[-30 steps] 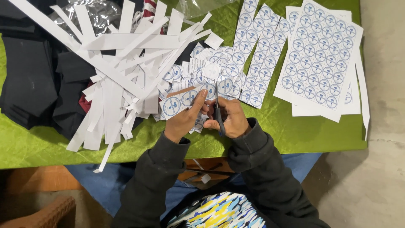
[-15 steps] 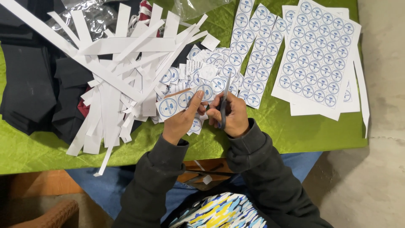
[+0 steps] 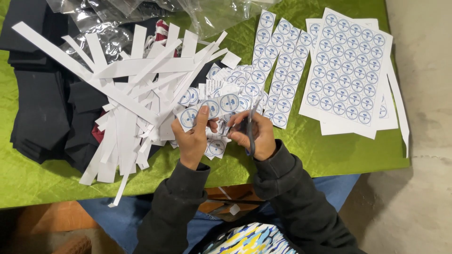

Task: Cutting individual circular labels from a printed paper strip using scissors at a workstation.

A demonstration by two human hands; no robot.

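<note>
on green cloth (image 3: 329,150), label strip (image 3: 209,110), scissors (image 3: 249,127)

A bench under crinkled green cloth (image 3: 329,155) carries a heap of long white paper offcut strips (image 3: 127,94) at nine o'clock, folded dark fabric pieces (image 3: 40,108) beyond them, clear plastic bags (image 3: 212,14) at twelve, uncut white sheets of round blue-printed stickers (image 3: 346,66) at two.

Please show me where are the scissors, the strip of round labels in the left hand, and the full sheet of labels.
scissors (image 3: 250,123): head view, on the blades above the right hand.
strip of round labels (image 3: 213,108): head view, on a middle label.
full sheet of labels (image 3: 346,70): head view, centre of the top sheet.
</note>
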